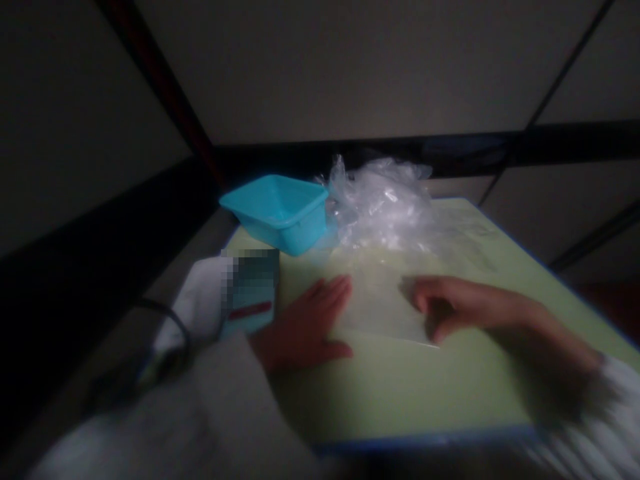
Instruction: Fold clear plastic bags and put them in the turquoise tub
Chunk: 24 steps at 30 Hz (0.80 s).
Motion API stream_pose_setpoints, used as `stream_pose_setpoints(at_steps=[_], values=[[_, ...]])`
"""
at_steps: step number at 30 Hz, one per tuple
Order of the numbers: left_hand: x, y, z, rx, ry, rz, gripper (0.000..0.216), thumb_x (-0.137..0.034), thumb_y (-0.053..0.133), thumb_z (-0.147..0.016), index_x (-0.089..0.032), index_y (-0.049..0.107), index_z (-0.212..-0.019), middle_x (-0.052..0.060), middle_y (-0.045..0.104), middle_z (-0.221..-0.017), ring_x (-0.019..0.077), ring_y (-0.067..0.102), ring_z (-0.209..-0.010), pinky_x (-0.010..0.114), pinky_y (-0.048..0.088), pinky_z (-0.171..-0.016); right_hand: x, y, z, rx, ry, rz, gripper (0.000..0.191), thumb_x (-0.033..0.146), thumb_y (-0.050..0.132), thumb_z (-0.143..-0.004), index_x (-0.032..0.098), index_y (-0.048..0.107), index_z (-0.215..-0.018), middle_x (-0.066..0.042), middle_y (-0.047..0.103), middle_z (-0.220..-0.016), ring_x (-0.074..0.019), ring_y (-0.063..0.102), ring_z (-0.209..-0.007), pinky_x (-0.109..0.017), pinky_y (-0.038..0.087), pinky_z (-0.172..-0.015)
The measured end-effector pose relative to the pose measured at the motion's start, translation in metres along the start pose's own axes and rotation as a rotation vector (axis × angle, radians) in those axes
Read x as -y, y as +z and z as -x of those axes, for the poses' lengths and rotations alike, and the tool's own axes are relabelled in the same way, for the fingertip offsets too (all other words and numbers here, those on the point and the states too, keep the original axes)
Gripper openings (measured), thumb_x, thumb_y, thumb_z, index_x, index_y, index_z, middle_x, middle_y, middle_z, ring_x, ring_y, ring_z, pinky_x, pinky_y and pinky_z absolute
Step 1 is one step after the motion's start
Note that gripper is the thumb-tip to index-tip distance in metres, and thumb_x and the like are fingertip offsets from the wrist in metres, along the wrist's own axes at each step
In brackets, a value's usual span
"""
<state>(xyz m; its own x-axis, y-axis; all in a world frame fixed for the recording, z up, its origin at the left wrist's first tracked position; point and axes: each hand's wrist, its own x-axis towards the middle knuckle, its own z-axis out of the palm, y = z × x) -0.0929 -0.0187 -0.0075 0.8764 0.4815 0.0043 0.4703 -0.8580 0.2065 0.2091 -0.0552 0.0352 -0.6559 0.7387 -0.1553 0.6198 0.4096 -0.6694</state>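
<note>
A clear flat plastic bag (383, 303) lies on the light green tabletop between my hands. My left hand (313, 320) rests flat at its left edge, fingers stretched out and thumb apart. At the bag's right side is my right hand (453, 303), its fingers bent and the thumb held away from them near the bag's corner. I see nothing gripped in it, though blur hides the fingertips' exact contact. Behind the flat bag sits a crumpled heap of clear plastic bags (390, 200).
A turquoise plastic basin (300, 227) stands at the back left of the green table (400, 400), which has a blue edge. Left of my left hand lies a partly blurred-out flat object with a red strip (250, 310), beside something white (203, 293) and a dark cable (173, 313). Panels rise behind.
</note>
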Motion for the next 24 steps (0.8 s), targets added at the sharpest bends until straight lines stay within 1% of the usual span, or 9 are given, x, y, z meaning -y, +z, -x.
stream_pose_setpoints(at_steps=[2,5,8,10,12,14,17,21,24], values=[[0.001,-0.002,0.001,-0.049,0.015,-0.004,0.089,-0.062,0.047,-0.084,-0.008,0.013,-0.146,0.02,0.016,-0.152,0.0316,0.013,-0.142,0.047,0.01,-0.114,0.007,0.002,0.002,-0.019,-0.043,0.069,0.025,0.034,0.07,-0.076,0.018,0.051,-0.075,0.0,0.053,-0.081,-0.0143,0.052,-0.073,-0.026,0.039,-0.063],[-0.002,-0.006,0.002,-0.105,0.122,-0.017,0.078,-0.054,0.05,-0.087,-0.011,0.019,-0.145,0.017,0.023,-0.152,0.0293,0.018,-0.141,0.046,0.011,-0.115,0.02,0.006,0.007,0.001,-0.127,0.211,0.016,0.028,0.067,-0.079,0.018,0.055,-0.073,0.0,0.056,-0.08,-0.0157,0.055,-0.079,-0.028,0.04,-0.069],[-0.005,-0.007,0.001,-0.136,0.198,-0.05,0.058,-0.045,0.047,-0.091,-0.014,0.035,-0.138,0.015,0.035,-0.147,0.0257,0.029,-0.137,0.044,0.019,-0.114,0.028,0.01,0.012,-0.015,-0.117,0.383,0.011,0.022,0.064,-0.079,0.019,0.059,-0.07,0.0,0.057,-0.077,-0.0167,0.056,-0.079,-0.031,0.041,-0.074],[-0.007,-0.005,0.0,-0.164,0.196,-0.063,0.046,-0.038,0.046,-0.092,-0.013,0.045,-0.131,0.015,0.044,-0.141,0.0251,0.037,-0.133,0.044,0.025,-0.112,0.029,0.013,0.013,-0.012,-0.096,0.449,0.013,0.017,0.062,-0.079,0.018,0.058,-0.067,0.0,0.057,-0.075,-0.0163,0.056,-0.076,-0.032,0.041,-0.074],[-0.007,-0.003,-0.002,-0.191,0.188,-0.066,0.039,-0.034,0.047,-0.092,-0.012,0.051,-0.124,0.015,0.051,-0.135,0.0251,0.044,-0.128,0.044,0.029,-0.11,0.028,0.015,0.013,0.013,-0.086,0.472,0.014,0.014,0.061,-0.077,0.018,0.057,-0.065,0.0,0.057,-0.074,-0.0159,0.056,-0.075,-0.032,0.042,-0.074],[-0.008,-0.001,-0.003,-0.214,0.187,-0.062,0.037,-0.033,0.047,-0.092,-0.011,0.052,-0.122,0.015,0.055,-0.131,0.025,0.048,-0.123,0.043,0.033,-0.107,0.028,0.017,0.012,0.03,-0.083,0.49,0.012,0.012,0.059,-0.076,0.018,0.056,-0.066,-0.001,0.058,-0.075,-0.0163,0.057,-0.076,-0.032,0.042,-0.076],[-0.008,0.0,-0.003,-0.233,0.184,-0.046,0.037,-0.033,0.046,-0.092,-0.013,0.052,-0.122,0.015,0.056,-0.128,0.0247,0.05,-0.121,0.043,0.037,-0.104,0.03,0.023,0.01,0.003,-0.079,0.53,0.009,0.009,0.055,-0.076,0.017,0.058,-0.074,-0.002,0.06,-0.077,-0.0171,0.057,-0.076,-0.033,0.043,-0.076],[-0.008,0.001,-0.003,-0.24,0.172,-0.033,0.038,-0.035,0.049,-0.089,-0.015,0.051,-0.122,0.014,0.056,-0.129,0.0248,0.05,-0.12,0.043,0.037,-0.104,0.031,0.027,0.009,-0.041,-0.082,0.553,0.013,0.01,0.054,-0.076,0.017,0.06,-0.085,-0.005,0.063,-0.084,-0.0193,0.058,-0.08,-0.036,0.044,-0.08],[-0.008,0.001,-0.003,-0.232,0.161,-0.028,0.04,-0.035,0.052,-0.087,-0.014,0.051,-0.121,0.014,0.057,-0.128,0.0253,0.051,-0.119,0.042,0.038,-0.103,0.03,0.026,0.01,-0.044,-0.069,0.573,0.013,0.012,0.053,-0.077,0.016,0.061,-0.087,-0.006,0.063,-0.086,-0.0209,0.058,-0.081,-0.038,0.044,-0.08]])
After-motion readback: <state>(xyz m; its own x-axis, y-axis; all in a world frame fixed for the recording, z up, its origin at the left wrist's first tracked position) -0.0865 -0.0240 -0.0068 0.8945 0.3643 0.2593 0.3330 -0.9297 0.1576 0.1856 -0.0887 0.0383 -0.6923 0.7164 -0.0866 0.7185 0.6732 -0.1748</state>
